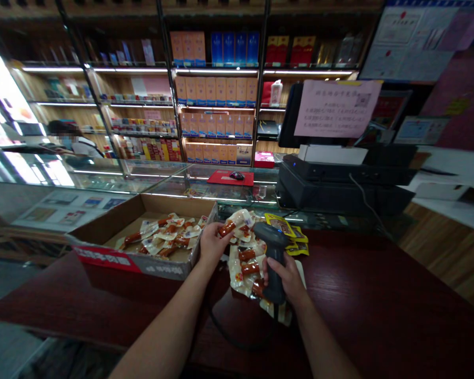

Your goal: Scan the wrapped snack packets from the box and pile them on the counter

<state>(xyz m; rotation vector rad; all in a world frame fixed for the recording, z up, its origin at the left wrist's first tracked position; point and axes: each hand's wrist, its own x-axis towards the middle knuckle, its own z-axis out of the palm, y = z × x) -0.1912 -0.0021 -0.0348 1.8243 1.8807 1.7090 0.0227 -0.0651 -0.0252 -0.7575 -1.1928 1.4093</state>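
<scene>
Left hand (213, 245), 7 o'clock in my view, pinches sausage packet (237, 222); right hand (287, 276), 5 o'clock, wraps barcode scanner (275, 250). Packet's likely light, slick, firm; I'd hold mid-sausage.

A pale, glossy plastic packet (237, 221), its wrapping sealed around a reddish-brown, sausage-shaped piece, is held aslant over a pile of similar packets (249, 267). The filling shows at the packet's lower left end; its pale upper end, with a small dark printed mark, points away to the right. Just beside it, a dark grey, pistol-shaped handheld barcode scanner (272, 241) is held over the pile, its broad head uppermost and angled toward the packet, a small blue light glowing on top. A black cable (253, 348) curves below the handle, over the dark red worktop (347, 316).
</scene>
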